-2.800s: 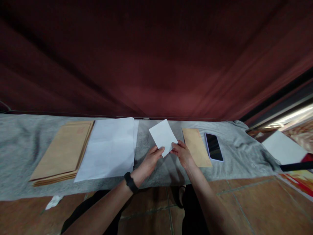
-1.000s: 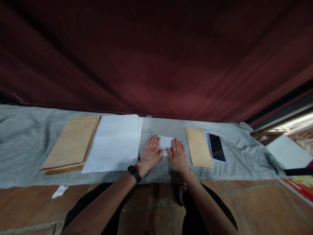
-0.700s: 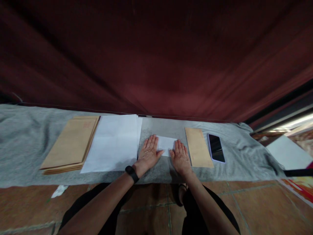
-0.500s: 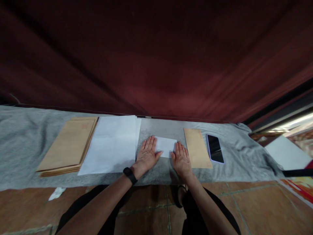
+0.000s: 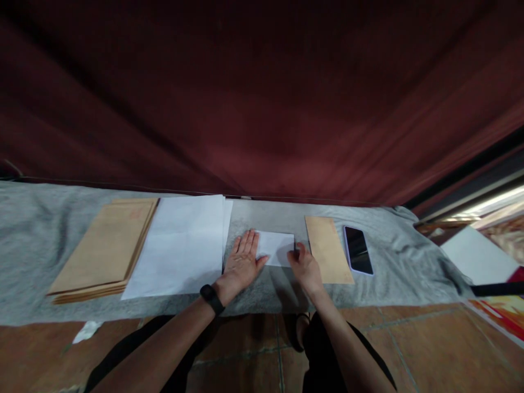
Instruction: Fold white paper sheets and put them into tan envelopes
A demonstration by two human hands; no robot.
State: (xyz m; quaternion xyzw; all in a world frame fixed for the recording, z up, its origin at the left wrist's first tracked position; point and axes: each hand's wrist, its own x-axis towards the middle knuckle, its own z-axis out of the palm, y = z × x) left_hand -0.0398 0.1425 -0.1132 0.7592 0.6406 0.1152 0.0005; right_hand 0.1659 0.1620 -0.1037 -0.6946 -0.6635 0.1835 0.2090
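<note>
White paper piece (image 5: 278, 249), one: it is lying flat on the grey-clothed worktop (image 5: 413, 265), in front of you and between your two hands.

Left hand (image 5: 240, 267), one: you are resting it flat, fingers extended, along the paper's left edge, with the thumb touching near the lower corner. Black wristband (image 5: 212, 299), one: you are wearing it on the left wrist (its face is showing too dark to read).

Right hand (image 5: 305, 267), one: you are curling its fingers at the paper's right edge; whether they are pinching it, you cannot tell from this view. Your hands are staying apart, the paper spanning the gap.

Stack of brown envelopes (image 5: 102, 248), one, several pieces deep: it is lying at far left, exact count hidden. The top piece is bearing a small reddish print near its upper right corner, too faint to read.

Stack of white sheets (image 5: 178, 248), one, at least two sheets: it is lying just beside the envelopes.

Single brown envelope (image 5: 327, 248), one: it is lying just right of your right hand.

Phone (image 5: 359, 250), one, pale-rimmed: it is lying beside that envelope, screen dark.

White scrap (image 5: 87, 331), one: it is lying on the tiled floor (image 5: 426, 344).
</note>
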